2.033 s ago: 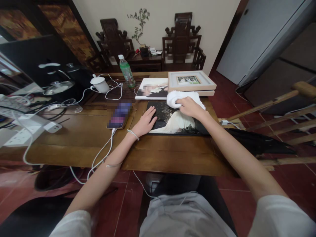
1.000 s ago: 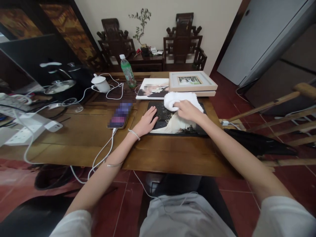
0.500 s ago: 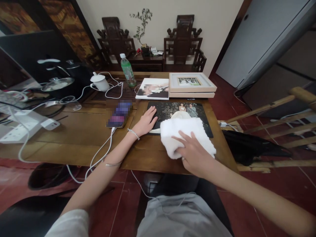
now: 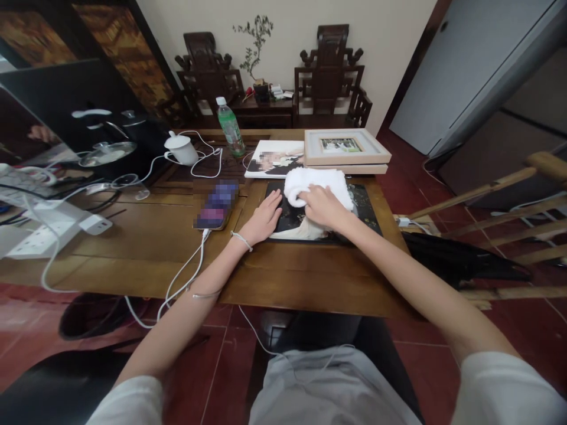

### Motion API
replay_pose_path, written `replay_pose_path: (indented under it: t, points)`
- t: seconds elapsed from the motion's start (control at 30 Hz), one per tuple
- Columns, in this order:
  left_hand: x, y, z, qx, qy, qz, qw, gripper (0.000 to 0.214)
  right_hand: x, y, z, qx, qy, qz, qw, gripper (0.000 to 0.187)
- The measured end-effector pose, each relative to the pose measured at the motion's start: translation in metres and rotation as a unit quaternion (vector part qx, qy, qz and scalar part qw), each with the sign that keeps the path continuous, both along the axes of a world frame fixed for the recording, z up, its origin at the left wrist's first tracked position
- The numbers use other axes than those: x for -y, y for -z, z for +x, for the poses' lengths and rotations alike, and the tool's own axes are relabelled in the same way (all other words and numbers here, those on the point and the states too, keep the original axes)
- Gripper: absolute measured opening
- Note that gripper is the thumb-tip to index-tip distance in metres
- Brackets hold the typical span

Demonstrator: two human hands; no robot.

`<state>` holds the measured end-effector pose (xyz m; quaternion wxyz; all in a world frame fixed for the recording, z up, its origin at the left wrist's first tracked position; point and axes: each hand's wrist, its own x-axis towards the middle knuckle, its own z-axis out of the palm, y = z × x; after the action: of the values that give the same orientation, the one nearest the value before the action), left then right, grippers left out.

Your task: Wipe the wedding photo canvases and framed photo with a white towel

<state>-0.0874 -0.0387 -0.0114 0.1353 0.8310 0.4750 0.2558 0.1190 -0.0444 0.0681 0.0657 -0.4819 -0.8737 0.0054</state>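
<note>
One white cloth (image 4: 334, 182) is clutched in the right grip (image 4: 322, 206), left grip (image 4: 263, 218) unclenched (bottle label (image 4: 229, 125) illegible).

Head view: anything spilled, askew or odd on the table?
The clear cup near the white power strip looks tipped over, mouth sideways; no spill shows. The photo panel, partly covered by the white towel, shows no visible damage.
</note>
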Motion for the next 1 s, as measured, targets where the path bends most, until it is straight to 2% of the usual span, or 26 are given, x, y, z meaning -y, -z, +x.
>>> replay_pose_path:
  t: [0.1,0.2,0.3,0.47,0.53,0.6,0.7,0.8,0.9,1.0]
  points:
    - [-0.001,0.001,-0.001,0.001,0.001,0.003,1.0,0.052,-0.017,0.002,0.002,-0.011,0.005,0.006,1.0,0.05]
    - [0.0,0.0,0.0,0.003,-0.004,-0.001,1.0,0.052,-0.008,0.007,0.005,-0.003,0.002,0.015,1.0,0.048]
    - [0.001,-0.001,0.001,0.002,-0.008,-0.006,1.0,0.052,0.027,0.013,0.011,0.003,-0.015,0.013,1.0,0.047]
    - [0.003,-0.003,0.003,-0.01,-0.019,-0.012,1.0,0.053,0.106,0.017,0.029,0.01,-0.075,-0.025,0.997,0.044]
    - [0.004,-0.003,0.003,-0.011,-0.02,-0.014,1.0,0.053,0.127,0.015,0.038,0.007,-0.104,-0.039,0.994,0.042]
    - [0.004,-0.004,0.003,-0.012,-0.02,-0.015,1.0,0.053,0.134,0.012,0.046,0.002,-0.118,-0.048,0.992,0.043]
    - [0.003,-0.003,0.003,-0.011,-0.018,-0.015,1.0,0.053,0.119,0.009,0.05,-0.006,-0.102,-0.053,0.993,0.048]
    - [0.003,-0.001,0.002,-0.005,-0.016,-0.013,1.0,0.052,0.084,0.006,0.043,0.0,-0.056,-0.049,0.997,0.05]
    - [0.003,-0.002,0.003,0.024,-0.009,0.003,1.0,0.052,0.046,0.005,0.025,0.016,-0.019,-0.021,0.999,0.047]
    - [0.006,-0.009,0.004,0.09,-0.001,0.045,0.995,0.053,0.021,0.007,0.001,0.018,0.0,0.018,1.0,0.048]
